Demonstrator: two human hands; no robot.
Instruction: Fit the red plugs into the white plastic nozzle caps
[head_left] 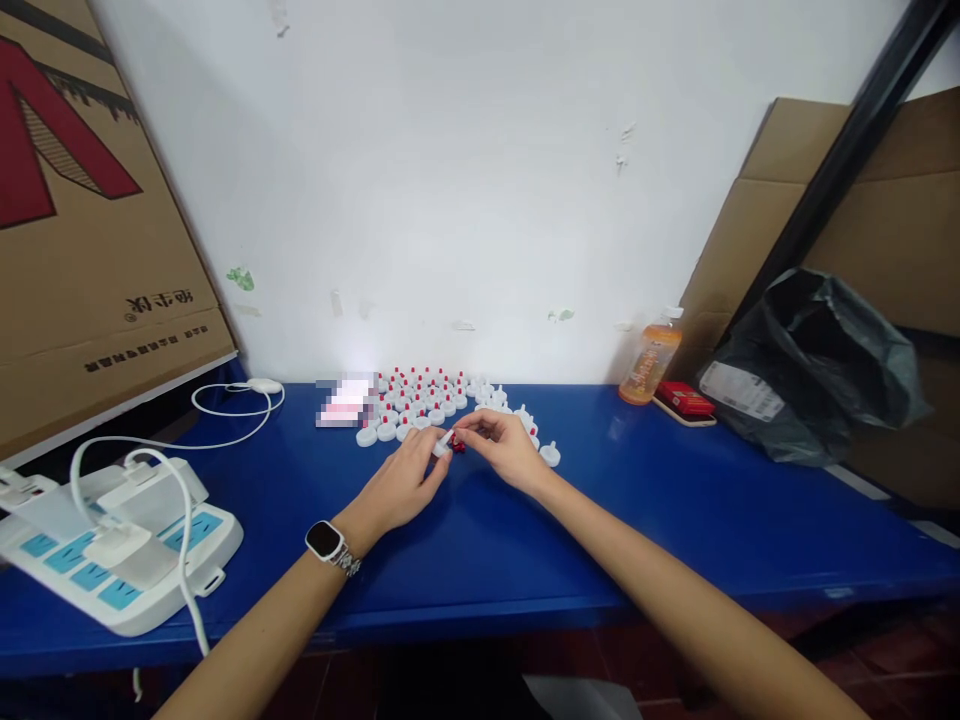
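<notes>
My left hand [405,478], below a wrist with a watch [325,541], is closed on a white nozzle cap [442,446], its spout tilted up to the right. At that spout, the fingertips of my right hand [508,450] are pinched together around a small red tip. More red tips [459,448] lie in a little pile just under my right fingers. Behind my hands stand rows of white nozzle caps [386,430] with red tips on their spouts. To the right are white nozzle caps without red tips, one of them [550,455] standing apart.
A white power strip [124,545] with plugs and a looping cable sits on the left of the blue table [585,545]. A blurred-out lit rectangle [346,400] stands beside the caps. At right are an orange drink bottle [651,358], a red packet [684,398] and a dark plastic bag [814,365].
</notes>
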